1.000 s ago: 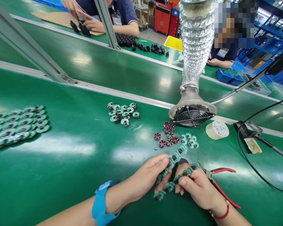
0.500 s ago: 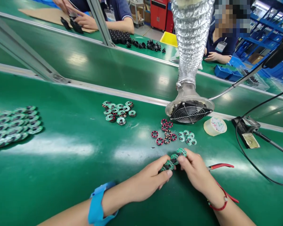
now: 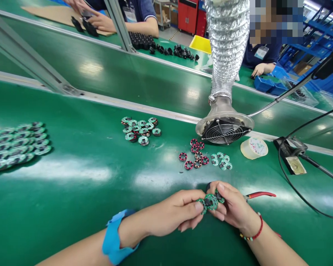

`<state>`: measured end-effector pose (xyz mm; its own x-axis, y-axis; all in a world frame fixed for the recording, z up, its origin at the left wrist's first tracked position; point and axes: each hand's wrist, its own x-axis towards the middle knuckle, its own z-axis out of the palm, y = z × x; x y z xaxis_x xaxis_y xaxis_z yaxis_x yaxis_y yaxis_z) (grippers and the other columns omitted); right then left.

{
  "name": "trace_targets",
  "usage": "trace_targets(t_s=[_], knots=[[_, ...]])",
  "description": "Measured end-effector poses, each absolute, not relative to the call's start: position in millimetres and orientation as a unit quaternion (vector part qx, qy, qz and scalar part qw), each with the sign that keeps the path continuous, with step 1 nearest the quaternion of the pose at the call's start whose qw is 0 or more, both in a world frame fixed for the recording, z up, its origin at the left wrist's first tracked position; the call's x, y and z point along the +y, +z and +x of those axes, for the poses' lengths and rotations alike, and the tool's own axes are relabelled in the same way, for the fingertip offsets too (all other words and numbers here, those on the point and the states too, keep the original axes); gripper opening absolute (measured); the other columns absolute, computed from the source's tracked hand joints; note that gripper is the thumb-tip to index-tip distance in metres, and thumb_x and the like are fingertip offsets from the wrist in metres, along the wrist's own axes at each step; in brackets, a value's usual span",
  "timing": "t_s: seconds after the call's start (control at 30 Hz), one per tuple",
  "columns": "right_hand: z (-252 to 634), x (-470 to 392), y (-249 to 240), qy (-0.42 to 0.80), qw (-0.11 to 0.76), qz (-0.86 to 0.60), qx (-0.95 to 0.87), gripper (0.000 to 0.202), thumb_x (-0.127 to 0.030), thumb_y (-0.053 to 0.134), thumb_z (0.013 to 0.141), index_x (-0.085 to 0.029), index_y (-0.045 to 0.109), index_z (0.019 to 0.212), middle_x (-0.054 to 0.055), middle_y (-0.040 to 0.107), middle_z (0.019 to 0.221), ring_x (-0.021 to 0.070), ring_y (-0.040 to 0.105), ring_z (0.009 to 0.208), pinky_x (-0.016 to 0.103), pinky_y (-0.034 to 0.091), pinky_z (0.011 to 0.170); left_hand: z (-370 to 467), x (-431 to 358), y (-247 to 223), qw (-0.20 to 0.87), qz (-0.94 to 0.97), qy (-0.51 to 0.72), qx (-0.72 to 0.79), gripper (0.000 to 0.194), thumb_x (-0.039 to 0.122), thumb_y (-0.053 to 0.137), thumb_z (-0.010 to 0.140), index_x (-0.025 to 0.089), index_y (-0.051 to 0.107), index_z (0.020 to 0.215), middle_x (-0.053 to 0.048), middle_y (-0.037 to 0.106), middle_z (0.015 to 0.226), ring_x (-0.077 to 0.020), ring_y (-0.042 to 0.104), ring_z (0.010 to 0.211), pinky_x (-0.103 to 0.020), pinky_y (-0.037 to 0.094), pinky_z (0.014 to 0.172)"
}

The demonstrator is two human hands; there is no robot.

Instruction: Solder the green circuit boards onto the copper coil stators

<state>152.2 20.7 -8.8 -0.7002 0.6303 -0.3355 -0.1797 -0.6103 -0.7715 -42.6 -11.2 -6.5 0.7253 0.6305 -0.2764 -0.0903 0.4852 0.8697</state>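
Now the board strip [image 3: 211,202] is gripped by left hand [image 3: 179,211] and right hand [image 3: 234,206], its end board [image 3: 219,196] newly tilted, apparently being bent.

The head view looks forward and down across the green bench [image 3: 80,192] from close above.

On the worktop [image 3: 80,199], rows of boards [image 3: 18,143] lie toward the left side; rightward, nearer the far edge, come ring stacks [image 3: 143,131], coil rings [image 3: 198,159], loose boards [image 3: 223,163], tape roll [image 3: 252,148] and stand [image 3: 294,146]. Before the loose boards is the hand-held strip [image 3: 212,202], with pliers [image 3: 262,194] to its right.
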Motion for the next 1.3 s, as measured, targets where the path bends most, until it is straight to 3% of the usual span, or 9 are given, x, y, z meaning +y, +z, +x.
trace_targets(t_s=[0.2,0.37,0.43,0.53,0.63,0.77,1.03,1.13,1.3], knots=[[148.2,21.1,-9.1,0.884,0.275,-0.235,-0.295,0.043,-0.050,0.060,0.090,-0.019,0.052,0.062,-0.008,0.038,0.042,0.0065,0.036,0.035,0.019,0.031,0.040,-44.3,-8.5,-8.6,0.802,0.463,0.235,0.294,0.057,0.073,0.049,0.084,0.017,0.053,0.081,0.004,0.051,0.066,-0.0058,0.040,0.051,-0.021,0.031,0.049],[152.4,31.7,0.9,0.843,0.344,-0.295,-0.289,0.038,-0.044,0.061,0.089,-0.018,0.055,0.063,-0.006,0.047,0.047,0.0067,0.045,0.042,0.018,0.035,0.043,-47.6,-8.2,-8.0,0.810,0.451,0.237,0.291,0.058,0.072,0.052,0.083,0.016,0.060,0.093,0.004,0.051,0.065,-0.0065,0.040,0.052,-0.022,0.031,0.051],[154.1,33.8,2.5,0.824,0.308,-0.362,-0.309,0.026,-0.042,0.067,0.085,-0.018,0.061,0.077,-0.004,0.058,0.058,0.0058,0.047,0.042,0.017,0.031,0.040,-47.6,-8.2,-7.4,0.812,0.446,0.237,0.292,0.056,0.071,0.053,0.084,0.016,0.060,0.093,0.005,0.050,0.065,-0.0066,0.039,0.052,-0.022,0.031,0.051],[155.4,32.1,4.0,0.798,0.235,-0.429,-0.353,0.033,-0.050,0.066,0.084,-0.018,0.061,0.087,-0.003,0.062,0.067,0.0054,0.049,0.042,0.017,0.028,0.037,-45.3,-7.8,-6.8,0.809,0.438,0.225,0.320,0.050,0.066,0.053,0.085,0.016,0.057,0.091,0.005,0.050,0.065,-0.0065,0.039,0.051,-0.022,0.031,0.050],[157.0,27.8,8.0,0.742,0.172,-0.445,-0.470,0.046,-0.063,0.059,0.085,-0.017,0.057,0.082,-0.003,0.059,0.064,0.0063,0.050,0.046,0.018,0.031,0.041,-42.0,-6.8,-5.9,0.796,0.438,0.198,0.368,0.042,0.060,0.053,0.086,0.017,0.052,0.085,0.005,0.050,0.065,-0.0061,0.038,0.050,-0.022,0.030,0.050],[160.8,25.7,11.3,0.693,0.093,-0.429,-0.573,0.047,-0.062,0.059,0.086,-0.017,0.053,0.073,-0.003,0.057,0.065,0.0056,0.049,0.053,0.019,0.038,0.051,-41.1,-6.5,-3.2,0.791,0.448,0.186,0.374,0.041,0.059,0.054,0.086,0.018,0.048,0.080,0.005,0.051,0.067,-0.0059,0.041,0.051,-0.022,0.032,0.050],[152.9,19.5,-11.2,0.870,0.171,-0.284,-0.366,0.050,-0.065,0.065,0.078,-0.019,0.049,0.067,-0.006,0.052,0.046,0.0048,0.040,0.032,0.017,0.027,0.033,-48.9,-9.8,1.3,0.812,0.463,0.229,0.271,0.053,0.068,0.058,0.082,0.016,0.061,0.091,0.000,0.056,0.073,-0.0091,0.050,0.059,-0.023,0.039,0.054],[152.6,20.9,-10.8,0.870,0.205,-0.281,-0.350,0.049,-0.063,0.063,0.078,-0.019,0.048,0.063,-0.005,0.054,0.047,0.0049,0.039,0.031,0.017,0.025,0.031,-50.1,-10.0,2.5,0.808,0.454,0.246,0.283,0.046,0.062,0.057,0.086,0.016,0.058,0.096,0.002,0.054,0.073,-0.0092,0.049,0.062,-0.023,0.039,0.057],[158.4,27.0,-6.9,0.868,0.196,-0.314,-0.331,0.033,-0.046,0.070,0.076,-0.017,0.059,0.088,-0.002,0.064,0.053,0.0076,0.050,0.036,0.015,0.026,0.032,-48.7,-8.7,2.8,0.813,0.425,0.261,0.299,0.032,0.037,0.060,0.085,0.020,0.045,0.108,0.000,0.053,0.092,-0.0093,0.051,0.070,-0.023,0.038,0.058]])
